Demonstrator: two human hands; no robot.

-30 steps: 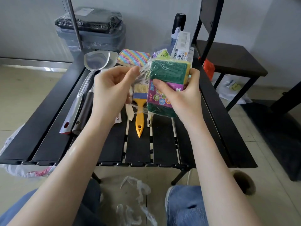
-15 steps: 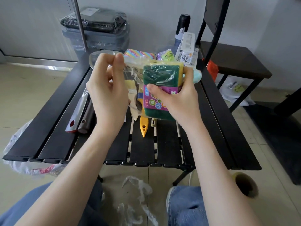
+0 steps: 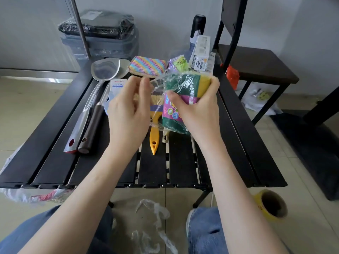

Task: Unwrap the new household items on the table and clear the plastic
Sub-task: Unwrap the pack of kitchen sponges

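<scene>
Peeling clear film off a pack of green and yellow scouring sponges, held above the black slatted bench. Right hand curled round the pack; left hand pinching the film between thumb and fingertips, wrap stretched but not yet off. Loose discarded plastic lying on the floor between the knees. Left to unwrap, by the look: yellow-handled brush, striped cloth pack

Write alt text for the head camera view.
A person's right hand grips a wrapped pack of green-and-yellow scouring sponges over a black slatted table while the left hand pinches its clear plastic wrap. A yellow-handled paintbrush and metal ladles lie beneath.
</scene>
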